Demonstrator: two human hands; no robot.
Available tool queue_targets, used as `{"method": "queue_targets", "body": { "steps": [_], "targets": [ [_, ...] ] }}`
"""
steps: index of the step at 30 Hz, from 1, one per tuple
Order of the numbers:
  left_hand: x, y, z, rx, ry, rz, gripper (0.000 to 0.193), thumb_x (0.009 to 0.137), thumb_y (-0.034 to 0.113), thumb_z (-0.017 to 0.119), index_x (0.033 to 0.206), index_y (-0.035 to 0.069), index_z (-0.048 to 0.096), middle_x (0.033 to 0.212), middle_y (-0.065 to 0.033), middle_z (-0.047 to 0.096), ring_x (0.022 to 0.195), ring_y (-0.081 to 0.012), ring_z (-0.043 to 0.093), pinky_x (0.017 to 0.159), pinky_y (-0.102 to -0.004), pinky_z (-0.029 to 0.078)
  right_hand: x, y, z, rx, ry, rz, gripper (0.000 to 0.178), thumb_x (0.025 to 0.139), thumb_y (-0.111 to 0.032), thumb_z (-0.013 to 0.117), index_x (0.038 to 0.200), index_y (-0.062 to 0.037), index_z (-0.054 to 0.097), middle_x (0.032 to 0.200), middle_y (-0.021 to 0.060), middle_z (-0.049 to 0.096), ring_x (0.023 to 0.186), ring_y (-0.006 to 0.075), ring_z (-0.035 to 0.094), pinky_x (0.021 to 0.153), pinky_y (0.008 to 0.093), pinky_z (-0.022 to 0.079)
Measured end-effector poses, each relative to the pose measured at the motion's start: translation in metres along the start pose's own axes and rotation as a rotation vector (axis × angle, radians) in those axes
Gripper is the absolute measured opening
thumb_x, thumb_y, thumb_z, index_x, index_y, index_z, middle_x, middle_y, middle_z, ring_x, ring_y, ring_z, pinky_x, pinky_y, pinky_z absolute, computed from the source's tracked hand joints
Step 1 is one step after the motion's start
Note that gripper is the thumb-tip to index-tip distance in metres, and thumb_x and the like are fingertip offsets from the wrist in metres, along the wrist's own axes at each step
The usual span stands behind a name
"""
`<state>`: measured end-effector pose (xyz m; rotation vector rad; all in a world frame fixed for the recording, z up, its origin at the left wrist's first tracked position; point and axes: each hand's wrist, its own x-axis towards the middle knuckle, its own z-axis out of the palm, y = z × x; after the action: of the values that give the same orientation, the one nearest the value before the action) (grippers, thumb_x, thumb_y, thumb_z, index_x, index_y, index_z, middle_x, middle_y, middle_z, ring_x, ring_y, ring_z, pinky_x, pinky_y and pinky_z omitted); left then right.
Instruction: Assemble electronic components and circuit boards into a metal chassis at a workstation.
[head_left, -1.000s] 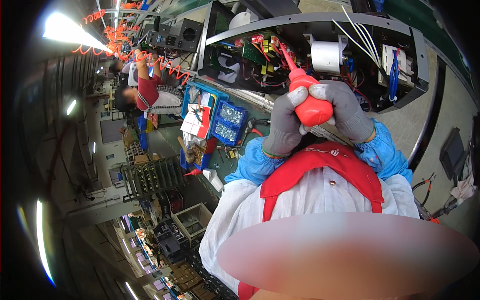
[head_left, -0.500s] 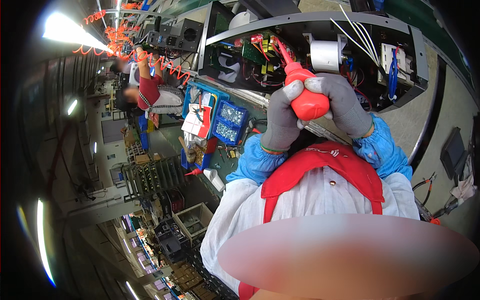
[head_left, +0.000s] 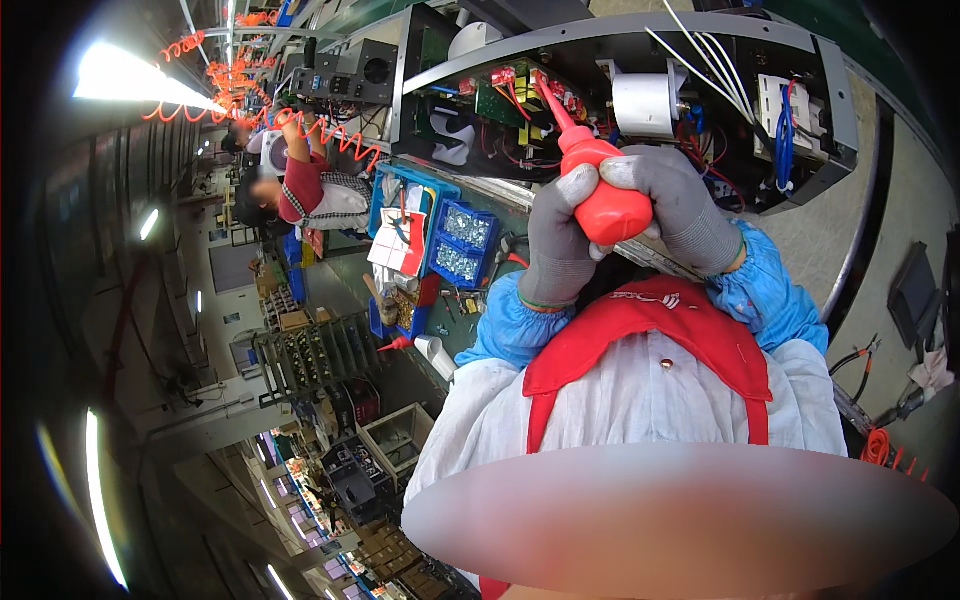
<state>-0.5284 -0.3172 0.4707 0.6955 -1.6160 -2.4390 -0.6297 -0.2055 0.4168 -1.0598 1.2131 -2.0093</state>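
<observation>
Both my gloved hands are wrapped round a red squeeze bottle (head_left: 612, 212) with a long narrow nozzle. My left hand (head_left: 556, 228) grips its left side, and my right hand (head_left: 675, 205) grips its right side, thumbs close together on top. The nozzle points away from me into an open black metal equipment housing (head_left: 600, 40). Its tip is at a circuit board (head_left: 552, 98) with red parts; whether it touches cannot be made out. Beside the board, to the right, sits a silver cylinder (head_left: 645, 104). White wires (head_left: 708, 62) and a looped blue cable bundle (head_left: 785, 150) lie farther right.
Blue bins (head_left: 462, 240) of small metal parts and a blue tray (head_left: 382, 205) with papers stand left of me. A white cup (head_left: 434, 355) lies near my left sleeve. Pliers (head_left: 862, 350) are at the right. Another person (head_left: 325, 195) works at the far left.
The bottle and both hands have shifted slightly left and up in the view, the grip unchanged. The whole scene has shifted a little with the camera.
</observation>
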Motion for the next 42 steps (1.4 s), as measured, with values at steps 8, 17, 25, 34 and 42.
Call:
{"method": "queue_targets", "body": {
  "steps": [8, 17, 25, 34, 42],
  "targets": [
    [0.006, -0.007, -0.009, 0.009, -0.084, -0.040, 0.041, 0.098, 0.042, 0.046, 0.102, 0.002, 0.055, 0.067, -0.0056, 0.059, 0.042, -0.0098, 0.048, 0.037, -0.0214, 0.034, -0.002, -0.012, 0.001, 0.187, 0.124, 0.240, 0.034, 0.096, -0.030, 0.053, 0.084, 0.0005, 0.064, 0.079, 0.0116, 0.062, 0.070, 0.0179, 0.062, 0.067, 0.0301, 0.049],
    [0.004, -0.011, -0.008, 0.027, -0.036, -0.055, 0.042, 0.098, 0.043, 0.046, 0.103, 0.002, 0.054, 0.067, -0.0047, 0.058, 0.042, -0.0089, 0.046, 0.036, -0.0210, 0.032, -0.006, 0.001, 0.003, 0.274, 0.171, 0.276, 0.037, 0.093, -0.033, 0.054, 0.085, 0.0015, 0.065, 0.079, 0.0112, 0.062, 0.070, 0.0168, 0.062, 0.068, 0.0301, 0.050],
    [0.010, -0.013, -0.011, 0.031, -0.053, -0.060, 0.042, 0.098, 0.043, 0.046, 0.103, 0.002, 0.054, 0.067, -0.0045, 0.058, 0.042, -0.0088, 0.046, 0.036, -0.0210, 0.033, -0.006, 0.000, 0.006, 0.236, 0.188, 0.186, 0.038, 0.093, -0.035, 0.056, 0.087, 0.0011, 0.064, 0.076, 0.0096, 0.064, 0.062, 0.0171, 0.062, 0.059, 0.0297, 0.050],
    [0.008, -0.012, -0.005, 0.051, -0.020, -0.076, 0.045, 0.096, 0.043, 0.047, 0.101, 0.001, 0.061, 0.063, -0.0039, 0.059, 0.045, -0.0082, 0.047, 0.041, -0.0217, 0.033, -0.006, 0.007, 0.003, 0.222, 0.206, 0.187, 0.040, 0.092, -0.038, 0.055, 0.083, 0.0002, 0.063, 0.072, 0.0087, 0.063, 0.056, 0.0148, 0.061, 0.051, 0.0256, 0.046],
    [0.005, -0.023, -0.009, 0.033, 0.024, -0.093, 0.046, 0.096, 0.045, 0.047, 0.099, 0.001, 0.062, 0.062, -0.0031, 0.058, 0.044, -0.0078, 0.048, 0.040, -0.0215, 0.033, -0.013, 0.008, -0.004, 0.338, 0.138, 0.397, 0.040, 0.093, -0.037, 0.054, 0.082, 0.0006, 0.063, 0.074, 0.0086, 0.061, 0.062, 0.0144, 0.060, 0.059, 0.0283, 0.047]
  ]
}}
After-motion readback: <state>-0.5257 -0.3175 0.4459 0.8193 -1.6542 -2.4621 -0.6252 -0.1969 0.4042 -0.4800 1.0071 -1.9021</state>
